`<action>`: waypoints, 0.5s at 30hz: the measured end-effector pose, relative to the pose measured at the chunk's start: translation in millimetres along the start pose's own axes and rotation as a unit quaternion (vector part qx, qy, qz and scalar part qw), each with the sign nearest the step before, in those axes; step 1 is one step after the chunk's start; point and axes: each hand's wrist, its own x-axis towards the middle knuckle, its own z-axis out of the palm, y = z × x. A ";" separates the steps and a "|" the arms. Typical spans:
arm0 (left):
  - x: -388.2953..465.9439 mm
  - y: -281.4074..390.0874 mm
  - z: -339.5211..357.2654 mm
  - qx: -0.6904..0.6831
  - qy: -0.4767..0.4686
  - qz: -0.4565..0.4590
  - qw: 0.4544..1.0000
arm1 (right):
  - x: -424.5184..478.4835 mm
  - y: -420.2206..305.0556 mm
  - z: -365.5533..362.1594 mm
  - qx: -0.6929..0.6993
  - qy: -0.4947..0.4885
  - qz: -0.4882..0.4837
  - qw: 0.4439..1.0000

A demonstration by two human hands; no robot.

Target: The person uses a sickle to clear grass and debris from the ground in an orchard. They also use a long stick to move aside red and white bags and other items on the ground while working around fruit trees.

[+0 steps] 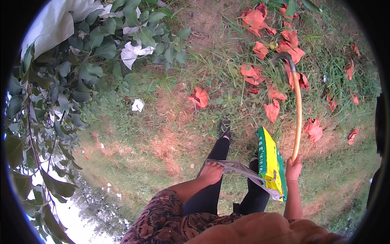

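My left hand (212,173) is closed around one end of a grey strip (240,169), which looks like thin plastic or cloth and is pulled taut. The strip runs to a green and yellow bag (269,164), which bears writing and hangs beside my right leg. My right hand (294,169) grips the lower end of a bent wooden stick (298,109). Its dark hooked end (283,57) points away from me, over the grass and red paper. Whether my right hand also touches the bag is hidden.
Crumpled red paper pieces (254,19) lie scattered over the grass, with a small yellowish fruit (273,45) among them. Leafy branches (100,45) holding white paper (134,53) reach in from the left. A white piece (137,105) lies on the ground. My shoe (225,128) stands ahead.
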 end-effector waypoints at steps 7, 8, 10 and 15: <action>-3.5 -2.9 5.2 0.010 -0.004 0.000 1.000 | 102.4 -236.7 21.3 0.294 0.002 -0.027 0.956; -4.2 -3.2 7.6 0.013 0.001 0.003 1.000 | 115.1 -253.8 32.5 0.226 -0.023 -0.016 0.974; 0.6 -0.3 3.7 0.010 0.001 0.007 1.000 | 126.1 -273.3 75.1 0.213 0.026 -0.065 0.974; -0.6 0.7 7.1 0.017 0.013 0.014 1.000 | 89.6 -249.9 167.0 0.079 -0.118 -0.045 0.989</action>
